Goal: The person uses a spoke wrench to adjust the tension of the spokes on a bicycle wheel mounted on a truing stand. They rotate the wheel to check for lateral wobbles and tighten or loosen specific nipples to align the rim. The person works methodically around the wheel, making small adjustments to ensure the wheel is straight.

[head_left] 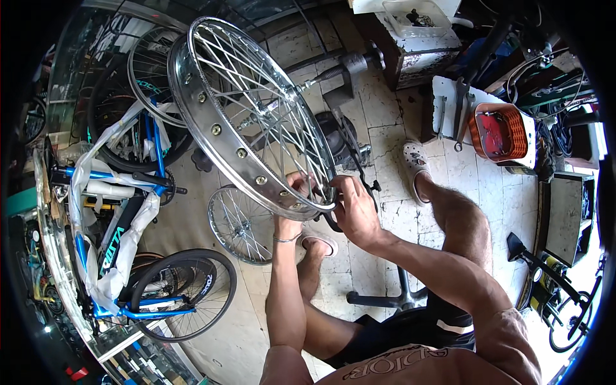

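Observation:
A spoked bicycle wheel (pixel 226 142) with a wide, shiny metal rim and no tyre stands tilted in front of me, its axle near a metal stand (pixel 339 93). My left hand (pixel 299 185) reaches round the near end of the rim, its fingers curled among the spokes; the rim hides part of the palm. On the rim's right edge, my right hand (pixel 357 208) is closed with its fingers bent against the metal. Whether either hand also pinches something small is hidden.
Blue bicycle frames (pixel 157 144) and tyred wheels (pixel 221 301) crowd the left. A smaller wheel (pixel 242 224) lies on the tiled floor below. Right of me, wrenches (pixel 461 106) lie beside an orange basket (pixel 480 131). A dark stool base (pixel 401 296) stands between my legs.

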The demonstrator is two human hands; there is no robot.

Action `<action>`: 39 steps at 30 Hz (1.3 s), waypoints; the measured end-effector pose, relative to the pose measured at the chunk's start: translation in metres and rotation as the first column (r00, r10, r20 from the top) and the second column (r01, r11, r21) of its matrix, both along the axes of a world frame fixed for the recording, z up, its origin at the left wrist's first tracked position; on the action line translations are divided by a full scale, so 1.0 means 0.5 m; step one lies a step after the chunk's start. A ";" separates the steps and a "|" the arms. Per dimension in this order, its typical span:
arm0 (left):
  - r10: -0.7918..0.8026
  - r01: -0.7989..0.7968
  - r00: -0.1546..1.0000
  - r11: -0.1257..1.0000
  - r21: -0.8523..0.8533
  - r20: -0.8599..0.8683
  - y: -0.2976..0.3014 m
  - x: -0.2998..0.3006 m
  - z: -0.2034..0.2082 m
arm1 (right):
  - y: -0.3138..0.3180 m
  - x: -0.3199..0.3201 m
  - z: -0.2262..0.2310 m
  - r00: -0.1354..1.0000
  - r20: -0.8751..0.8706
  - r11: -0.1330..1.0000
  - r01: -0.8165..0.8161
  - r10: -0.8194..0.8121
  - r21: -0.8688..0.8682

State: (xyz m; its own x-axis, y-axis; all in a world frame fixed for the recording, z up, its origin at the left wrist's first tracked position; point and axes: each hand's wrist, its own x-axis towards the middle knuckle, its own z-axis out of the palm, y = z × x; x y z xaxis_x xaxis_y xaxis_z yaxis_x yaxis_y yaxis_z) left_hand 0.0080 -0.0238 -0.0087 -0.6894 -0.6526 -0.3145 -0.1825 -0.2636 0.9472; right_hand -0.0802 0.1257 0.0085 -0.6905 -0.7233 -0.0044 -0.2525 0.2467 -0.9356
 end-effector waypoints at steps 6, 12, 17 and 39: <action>-0.014 -0.015 0.998 0.891 -0.454 -0.061 0.043 -0.041 0.010 | -0.002 0.004 -0.013 0.999 -0.052 1.000 0.011 -0.010 0.024; -0.141 0.138 0.990 0.985 0.107 0.027 -0.005 -0.025 0.084 | 0.000 -0.006 -0.001 0.983 -0.176 0.999 -0.044 0.047 0.021; -0.159 0.190 0.972 0.965 -0.179 0.172 -0.004 -0.010 0.030 | -0.009 0.004 -0.003 0.991 -0.136 0.998 0.001 0.007 0.065; -0.170 0.191 0.979 0.955 0.227 -0.108 -0.002 0.013 0.058 | 0.013 -0.043 0.017 0.956 -0.186 0.972 -0.212 0.229 0.103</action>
State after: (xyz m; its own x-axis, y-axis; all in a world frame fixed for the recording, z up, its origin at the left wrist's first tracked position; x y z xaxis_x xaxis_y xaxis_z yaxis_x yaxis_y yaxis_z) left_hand 0.0146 -0.0248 0.0203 -0.8202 -0.4293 -0.3783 -0.1681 -0.4512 0.8764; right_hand -0.1019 0.1324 0.0170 -0.5071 -0.8605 0.0496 -0.4849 0.2372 -0.8418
